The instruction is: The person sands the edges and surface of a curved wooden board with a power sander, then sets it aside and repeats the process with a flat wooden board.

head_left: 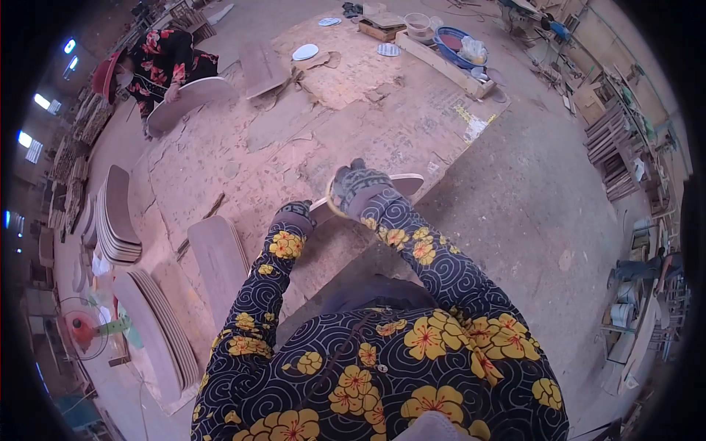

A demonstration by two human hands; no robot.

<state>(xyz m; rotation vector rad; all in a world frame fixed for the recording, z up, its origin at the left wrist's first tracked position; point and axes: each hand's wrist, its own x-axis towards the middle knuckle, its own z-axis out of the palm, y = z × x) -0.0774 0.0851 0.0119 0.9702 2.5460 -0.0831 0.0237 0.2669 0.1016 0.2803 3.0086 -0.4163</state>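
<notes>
Closest in: both gloved hands grip one oval wooden board (pixel 401 182) at the near edge of the big worn bench (pixel 382 125). Right hand (pixel 358 188) is closed over the board's top; left hand (pixel 294 215) is closed on its near end. The board lies flat, partly overhanging the edge.

Left of the hands: a stack of similar boards (pixel 220 264) stands on edge.

Far corner: a second person (pixel 158 62) holds another board.

Risk, judged: the overhang could let the board tip off if either hold loosens; gloves may slip on dust.
</notes>
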